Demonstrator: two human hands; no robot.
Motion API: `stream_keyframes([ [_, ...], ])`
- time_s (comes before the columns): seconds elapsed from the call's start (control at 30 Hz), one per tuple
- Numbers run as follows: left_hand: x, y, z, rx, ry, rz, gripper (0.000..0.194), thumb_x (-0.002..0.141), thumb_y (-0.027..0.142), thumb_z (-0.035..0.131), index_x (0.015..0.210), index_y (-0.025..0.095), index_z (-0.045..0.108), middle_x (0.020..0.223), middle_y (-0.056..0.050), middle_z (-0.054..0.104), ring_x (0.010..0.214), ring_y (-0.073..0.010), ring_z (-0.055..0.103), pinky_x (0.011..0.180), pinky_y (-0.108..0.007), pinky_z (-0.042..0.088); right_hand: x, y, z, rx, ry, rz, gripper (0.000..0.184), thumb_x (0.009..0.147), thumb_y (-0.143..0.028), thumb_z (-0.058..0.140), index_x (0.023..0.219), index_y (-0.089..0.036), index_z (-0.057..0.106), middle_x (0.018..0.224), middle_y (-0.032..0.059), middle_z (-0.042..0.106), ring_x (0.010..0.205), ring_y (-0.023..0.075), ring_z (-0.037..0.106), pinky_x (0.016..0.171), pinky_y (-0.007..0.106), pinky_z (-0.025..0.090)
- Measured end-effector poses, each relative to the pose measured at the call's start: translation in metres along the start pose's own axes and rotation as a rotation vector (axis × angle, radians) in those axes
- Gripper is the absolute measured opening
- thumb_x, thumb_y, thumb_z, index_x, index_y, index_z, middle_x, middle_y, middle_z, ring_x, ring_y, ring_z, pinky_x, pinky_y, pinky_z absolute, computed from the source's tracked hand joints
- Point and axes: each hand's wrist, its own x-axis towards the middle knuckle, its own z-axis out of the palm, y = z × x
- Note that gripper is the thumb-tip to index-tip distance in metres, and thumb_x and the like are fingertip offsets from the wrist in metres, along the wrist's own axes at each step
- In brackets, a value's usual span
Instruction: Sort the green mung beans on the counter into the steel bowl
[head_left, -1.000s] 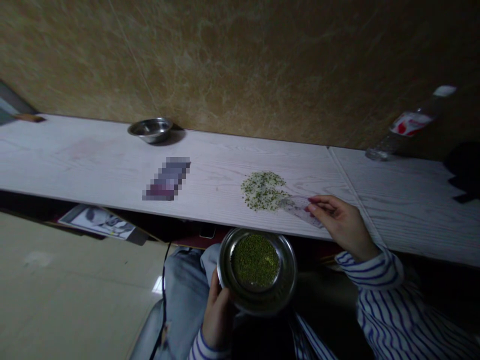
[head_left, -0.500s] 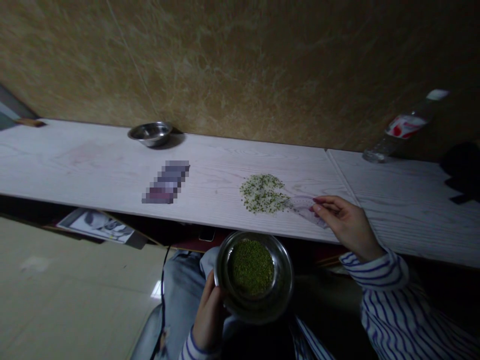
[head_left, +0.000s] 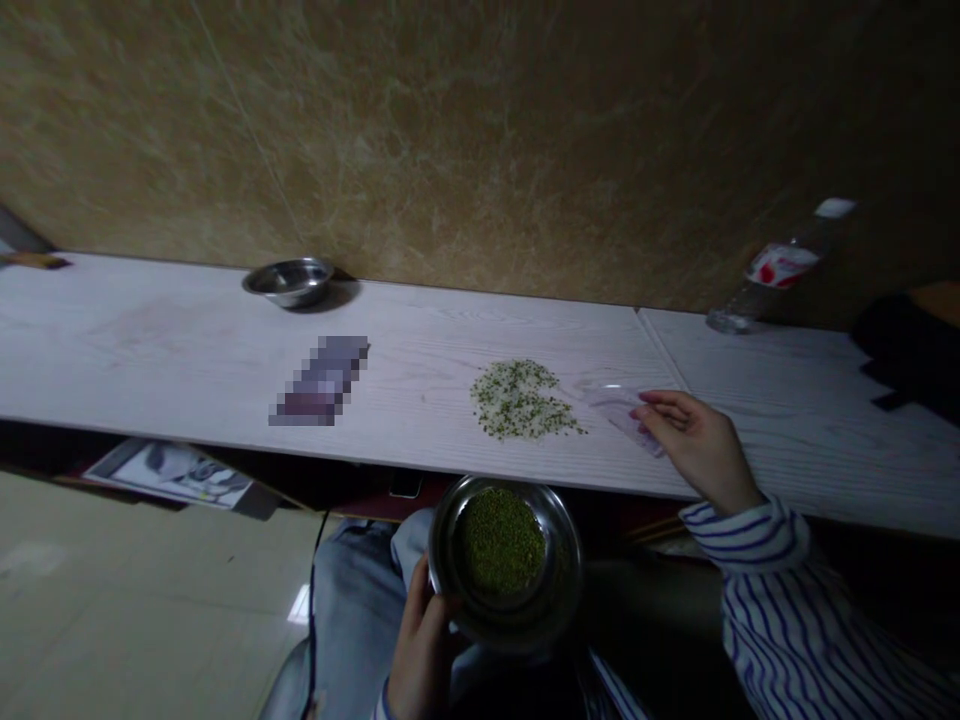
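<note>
Left hand [head_left: 424, 640] grips bowl [head_left: 564, 570] at 6 o'clock of grains [head_left: 516, 400], likely steadying it; right hand [head_left: 697, 445] pinches plastic [head_left: 611, 408] at 3 o'clock, grain-side edge left free.

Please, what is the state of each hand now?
Left hand: holding a round, silver metal bowl of small green grains.
Right hand: pinching a clear, curved plastic piece.

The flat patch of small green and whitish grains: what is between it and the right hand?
In the head view, a clear, curved plastic piece, pinched by the right hand, is between hand and grains.
</note>
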Motion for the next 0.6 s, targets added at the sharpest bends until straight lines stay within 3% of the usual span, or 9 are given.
stream_keyframes([
  [0.17,-0.001,-0.001,0.005,-0.016,0.026,-0.049,0.071,0.068,0.038,0.064,0.137,0.027,0.048,0.121,-0.008,0.060,0.094,-0.0258,0.059,0.063,-0.030,0.049,0.005,0.005,-0.008,-0.015,0.078,0.075,0.035,0.062,-0.032,0.072,0.093,-0.020,0.059,0.070,0.0022,0.067,0.061,0.0191,0.066,0.051,0.027,0.052],
  [0.3,-0.001,0.000,0.007,0.009,0.023,-0.033,0.070,0.069,0.036,0.062,0.136,0.026,0.048,0.127,-0.008,0.057,0.097,-0.0257,0.058,0.062,-0.029,0.049,0.008,0.013,-0.012,-0.102,0.080,0.061,0.034,0.063,-0.030,0.069,0.094,-0.020,0.059,0.070,0.0016,0.065,0.058,0.0180,0.064,0.048,0.026,0.050],
  [0.43,-0.002,0.002,0.008,0.025,0.023,-0.014,0.068,0.071,0.036,0.062,0.136,0.026,0.048,0.135,-0.008,0.051,0.099,-0.0261,0.058,0.060,-0.028,0.049,0.010,0.024,-0.015,-0.240,0.043,0.001,0.029,0.067,-0.034,0.067,0.092,-0.021,0.060,0.066,0.0009,0.064,0.053,0.0169,0.061,0.047,0.027,0.047],
  [0.6,-0.006,0.005,0.012,0.000,0.021,-0.049,0.066,0.073,0.036,0.061,0.137,0.027,0.046,0.130,-0.008,0.055,0.100,-0.0259,0.059,0.059,-0.027,0.049,0.006,0.025,-0.004,-0.389,-0.061,-0.050,0.029,0.074,-0.040,0.062,0.095,-0.020,0.061,0.058,-0.0022,0.061,0.047,0.0157,0.057,0.046,0.027,0.043],
])
